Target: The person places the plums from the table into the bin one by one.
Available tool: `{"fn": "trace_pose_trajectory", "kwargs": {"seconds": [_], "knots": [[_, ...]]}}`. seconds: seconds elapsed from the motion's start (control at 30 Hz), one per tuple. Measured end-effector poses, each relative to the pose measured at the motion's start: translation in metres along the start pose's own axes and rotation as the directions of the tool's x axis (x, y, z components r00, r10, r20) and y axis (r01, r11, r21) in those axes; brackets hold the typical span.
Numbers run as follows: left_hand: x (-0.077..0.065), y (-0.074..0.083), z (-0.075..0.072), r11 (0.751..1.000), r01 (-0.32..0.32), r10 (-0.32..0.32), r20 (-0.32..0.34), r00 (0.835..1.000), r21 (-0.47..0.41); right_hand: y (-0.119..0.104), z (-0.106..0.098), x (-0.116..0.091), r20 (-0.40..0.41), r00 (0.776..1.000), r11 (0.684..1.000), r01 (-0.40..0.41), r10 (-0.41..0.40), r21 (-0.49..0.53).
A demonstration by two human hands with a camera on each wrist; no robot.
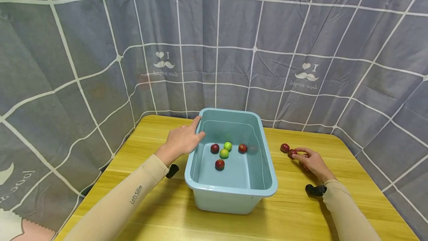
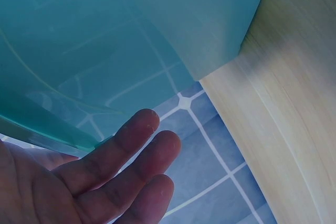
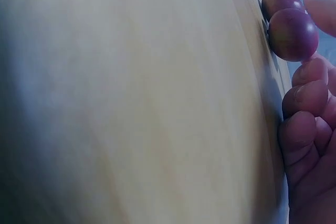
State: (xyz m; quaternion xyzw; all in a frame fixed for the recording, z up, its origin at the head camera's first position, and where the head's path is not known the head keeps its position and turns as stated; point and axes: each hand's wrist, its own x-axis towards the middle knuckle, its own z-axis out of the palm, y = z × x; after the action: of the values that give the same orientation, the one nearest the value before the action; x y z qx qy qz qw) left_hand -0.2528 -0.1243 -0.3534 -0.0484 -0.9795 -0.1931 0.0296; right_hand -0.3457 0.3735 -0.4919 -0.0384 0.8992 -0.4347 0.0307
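Observation:
My left hand [image 1: 182, 138] rests on the left rim of a light blue plastic basin [image 1: 230, 188], its thumb over the rim. In the left wrist view the fingers [image 2: 139, 169] are loosely extended outside the basin's wall. Inside the basin lie three dark red plums [image 1: 219, 164] and two green round fruits [image 1: 224, 153]. Right of the basin, my right hand [image 1: 312, 163] pinches a dark red plum [image 3: 293, 34] between thumb and fingers, at table height. Another dark red plum [image 1: 285, 148] sits just beyond it on the table, seemingly touching it.
The basin stands on a yellow wood-grain table [image 1: 291, 211]. A grey curtain with white grid lines [image 1: 234, 21] hangs behind the table and along its sides. Black straps [image 1: 315, 190] sit at both wrists.

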Motion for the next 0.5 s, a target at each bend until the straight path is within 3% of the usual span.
{"fn": "trace_pose_trajectory", "kwargs": {"seconds": [0.5], "knots": [[0.0002,0.0000,0.0003,1.000,-0.001,0.001,-0.002,1.000,0.000,-0.0022,-0.0005,0.0010,0.014,1.000,1.000,-0.004,0.005,-0.028]]}}
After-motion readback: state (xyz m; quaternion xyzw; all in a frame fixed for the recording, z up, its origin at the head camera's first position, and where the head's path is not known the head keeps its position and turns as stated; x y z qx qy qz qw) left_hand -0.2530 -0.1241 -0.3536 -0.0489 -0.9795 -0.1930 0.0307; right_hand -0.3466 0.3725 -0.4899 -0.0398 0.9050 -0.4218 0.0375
